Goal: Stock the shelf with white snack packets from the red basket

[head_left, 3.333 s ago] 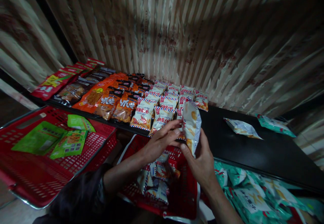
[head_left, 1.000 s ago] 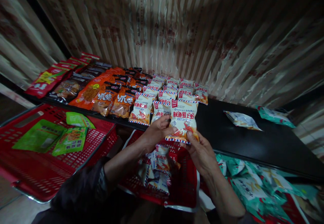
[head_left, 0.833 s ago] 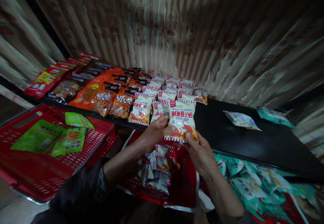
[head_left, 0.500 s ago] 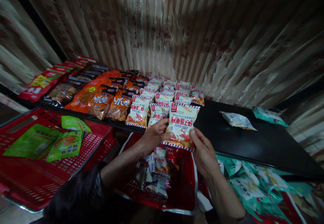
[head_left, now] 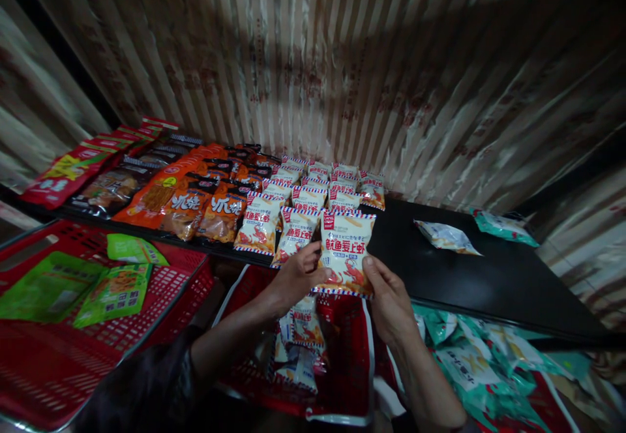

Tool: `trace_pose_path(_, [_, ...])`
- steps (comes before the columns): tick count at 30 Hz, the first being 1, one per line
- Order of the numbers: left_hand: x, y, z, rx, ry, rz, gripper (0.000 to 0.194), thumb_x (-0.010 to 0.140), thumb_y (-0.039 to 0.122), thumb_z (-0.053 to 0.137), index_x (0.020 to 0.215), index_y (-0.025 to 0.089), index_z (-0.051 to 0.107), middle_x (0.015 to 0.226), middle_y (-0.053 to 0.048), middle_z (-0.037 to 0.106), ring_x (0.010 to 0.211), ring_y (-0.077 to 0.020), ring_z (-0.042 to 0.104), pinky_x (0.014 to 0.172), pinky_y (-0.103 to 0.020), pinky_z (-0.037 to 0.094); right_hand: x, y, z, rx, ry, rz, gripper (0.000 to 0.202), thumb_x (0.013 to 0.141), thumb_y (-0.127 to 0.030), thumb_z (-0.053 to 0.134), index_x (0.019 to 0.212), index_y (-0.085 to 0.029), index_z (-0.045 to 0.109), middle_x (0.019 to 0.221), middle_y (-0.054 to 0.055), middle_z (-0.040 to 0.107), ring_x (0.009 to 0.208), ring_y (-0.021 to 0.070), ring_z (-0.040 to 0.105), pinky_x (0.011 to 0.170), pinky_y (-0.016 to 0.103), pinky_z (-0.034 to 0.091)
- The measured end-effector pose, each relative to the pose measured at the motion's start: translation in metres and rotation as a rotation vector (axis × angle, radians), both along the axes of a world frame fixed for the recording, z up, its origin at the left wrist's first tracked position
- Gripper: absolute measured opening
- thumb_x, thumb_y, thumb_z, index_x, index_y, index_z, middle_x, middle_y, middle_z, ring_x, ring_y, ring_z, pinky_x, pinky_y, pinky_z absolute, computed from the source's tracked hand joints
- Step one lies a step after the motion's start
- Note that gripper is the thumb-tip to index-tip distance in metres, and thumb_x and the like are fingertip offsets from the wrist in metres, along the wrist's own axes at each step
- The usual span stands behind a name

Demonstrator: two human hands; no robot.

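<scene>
A white snack bag (head_left: 346, 250) with red lettering and a striped edge is held upright between both hands at the shelf's front edge. My left hand (head_left: 297, 278) pinches its lower left side, and my right hand (head_left: 391, 299) grips its lower right side. Just left of it stands a matching bag (head_left: 296, 229) in the front row. Behind are several more rows of the same white bags (head_left: 309, 196). Below my hands, a red basket (head_left: 349, 355) holds several loose white bags (head_left: 304, 328).
Orange bags (head_left: 183, 205) and red bags (head_left: 66, 175) fill the left of the black shelf (head_left: 454, 283). A white packet (head_left: 447, 236) and a teal packet (head_left: 503, 226) lie at right. Green packets (head_left: 115, 293) are in a left basket; teal bags (head_left: 469, 364) fill the right one.
The whole view has shifted a little, so the shelf goods appear lower and further left. The bag stays in both hands, now right beside the front-row bag.
</scene>
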State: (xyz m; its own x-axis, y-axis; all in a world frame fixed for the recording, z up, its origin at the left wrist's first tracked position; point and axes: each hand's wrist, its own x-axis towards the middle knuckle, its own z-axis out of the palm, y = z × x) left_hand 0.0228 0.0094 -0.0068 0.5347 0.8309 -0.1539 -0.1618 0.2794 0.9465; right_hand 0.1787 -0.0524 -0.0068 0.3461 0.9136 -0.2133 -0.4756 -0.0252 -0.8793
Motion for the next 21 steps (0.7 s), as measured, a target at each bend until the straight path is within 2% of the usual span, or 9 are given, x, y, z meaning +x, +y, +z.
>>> trace_pose_path(5, [0.005,-0.003,0.003,-0.005,-0.053,-0.045,0.063,0.069,0.026,0.079,0.128,0.018,0.058,0.126,-0.015,0.066,0.12,-0.0325,0.06,0.102,-0.05,0.046,0.003,-0.002,0.003,-0.006,0.05,-0.009,0.041,0.061,-0.046,0.085,0.092,-0.022,0.075,0.087,0.004,0.078,0.084,0.0239,0.072,0.081,0.038,0.059])
trace_pose_path(14, [0.01,-0.011,0.01,0.018,-0.063,-0.09,0.066,0.073,0.033,0.078,0.133,0.018,0.053,0.127,-0.016,0.065,0.119,-0.0321,0.06,0.103,-0.049,0.044,0.012,-0.005,0.002,-0.038,0.031,-0.06,0.04,0.06,-0.046,0.086,0.089,-0.021,0.075,0.081,0.004,0.078,0.079,0.0246,0.073,0.074,0.036,0.059])
trace_pose_path(21, [0.009,-0.011,0.013,0.034,-0.111,-0.09,0.047,0.081,0.036,0.07,0.125,0.021,0.06,0.126,-0.011,0.067,0.12,-0.03,0.06,0.099,-0.043,0.047,0.011,-0.003,0.0,0.001,0.023,-0.028,0.041,0.064,-0.048,0.084,0.094,-0.023,0.074,0.091,0.004,0.078,0.086,0.0238,0.072,0.077,0.035,0.059])
